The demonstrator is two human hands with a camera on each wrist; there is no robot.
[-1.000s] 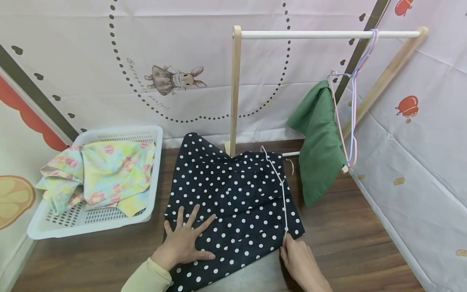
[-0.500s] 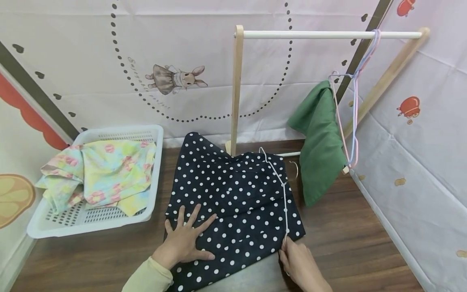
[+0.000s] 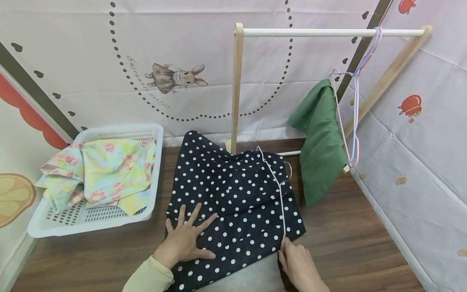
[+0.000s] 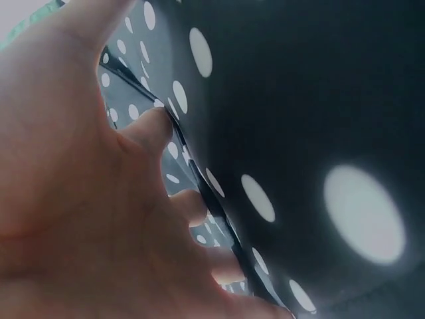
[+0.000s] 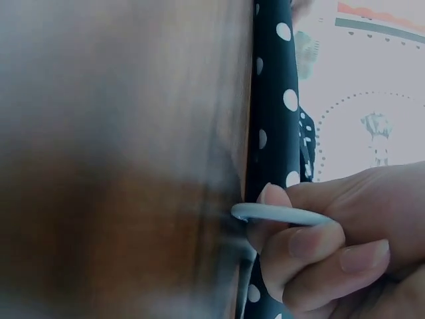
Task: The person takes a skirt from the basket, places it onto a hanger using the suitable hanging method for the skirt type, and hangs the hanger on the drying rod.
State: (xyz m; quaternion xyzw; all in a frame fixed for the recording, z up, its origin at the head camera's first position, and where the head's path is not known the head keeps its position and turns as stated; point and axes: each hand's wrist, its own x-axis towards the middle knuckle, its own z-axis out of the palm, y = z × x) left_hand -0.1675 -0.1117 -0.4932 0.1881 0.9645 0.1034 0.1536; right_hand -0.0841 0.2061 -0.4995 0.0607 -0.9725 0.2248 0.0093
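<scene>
On the dotted cloth (image 3: 233,194), the left hand (image 3: 184,242) lies spread, likely steadying it, while the right hand (image 3: 298,261) pinches the white hanger (image 3: 282,211) by one end.

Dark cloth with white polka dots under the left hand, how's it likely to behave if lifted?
The dark cloth would probably flop and drape, given the creases across it. It looks thin, so likely light for its size. The slim white hanger lying on it might slide, though the right hand pinches one end.

A white basket (image 3: 91,227) holds pastel cloth (image 3: 116,170) (pink-flowered) left of a clothes rack (image 3: 310,33).
</scene>
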